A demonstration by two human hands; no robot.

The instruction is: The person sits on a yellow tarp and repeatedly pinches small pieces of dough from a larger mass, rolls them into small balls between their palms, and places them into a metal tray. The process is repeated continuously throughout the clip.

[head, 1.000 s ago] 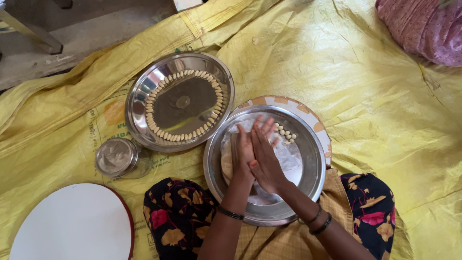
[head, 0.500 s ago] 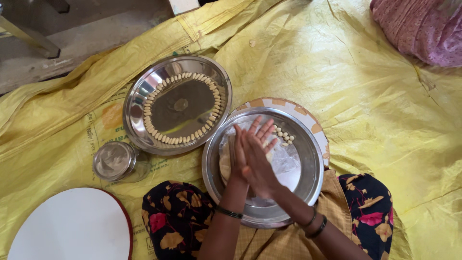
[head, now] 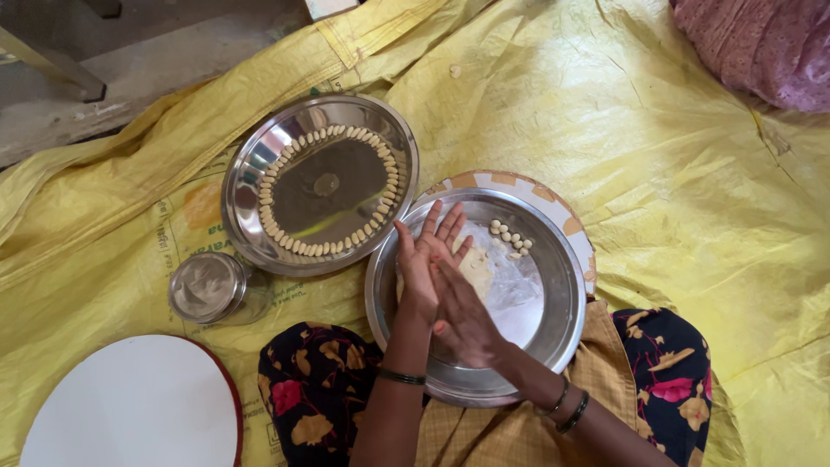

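- The yellow sheet [head: 674, 225] covers the floor as before; nothing on it has shifted between the frames, apart from a small drift of the view.
- The white board [head: 130, 406] lies at 7 o'clock in the view, untouched, where it lay a second ago.
- The far plate [head: 251, 164], at 11 o'clock from the hands, carries the same ring of small shaped dough pieces [head: 285, 238]; I count no new one added.
- The near plate [head: 553, 294] rests on the person's lap over a patterned tray, with a pale dough lump [head: 475, 268] on a clear film at its middle and a few beads [head: 510, 238] at 1 o'clock.
- The small tin [head: 206, 287] stands at 9 o'clock from the near plate, unmoved.
- The left hand [head: 421, 268] is flat, fingers spread and pointing to 12 o'clock; a second ago both palms lay closer over one another.
- The right hand [head: 462, 316] is flat too, pressed palm to palm on the left and slid toward 5 o'clock since the earlier frame, so the rubbing stroke has run on.
- Whether a bit of dough sits between the palms I cannot tell; the sliding looks to me like a piece being rolled, not yet dropped.
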